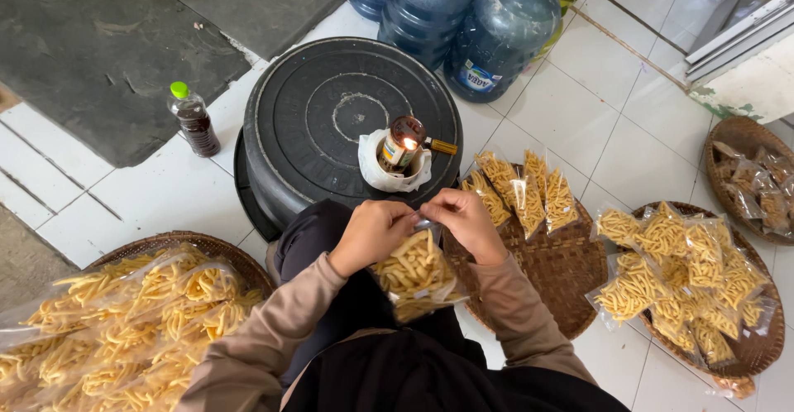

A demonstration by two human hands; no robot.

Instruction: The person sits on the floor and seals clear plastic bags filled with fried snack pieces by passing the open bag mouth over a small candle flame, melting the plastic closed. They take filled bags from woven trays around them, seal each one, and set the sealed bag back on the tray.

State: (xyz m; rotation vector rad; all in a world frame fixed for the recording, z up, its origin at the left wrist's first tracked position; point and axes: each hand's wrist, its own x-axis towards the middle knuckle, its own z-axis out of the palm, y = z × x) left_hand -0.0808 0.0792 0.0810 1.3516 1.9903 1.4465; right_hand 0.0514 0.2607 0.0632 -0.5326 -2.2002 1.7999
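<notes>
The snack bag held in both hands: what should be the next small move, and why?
Probably bring the bag's open top edge toward the small flame of the lamp on the black lid. Both the left hand and right hand pinch the top of the filled bag, just below the flame, and finished bags lie on the tray.

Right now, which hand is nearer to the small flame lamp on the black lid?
Right. The right hand pinches the snack bag's top just below the lamp; the left hand grips the same bag slightly lower and farther left.
</notes>
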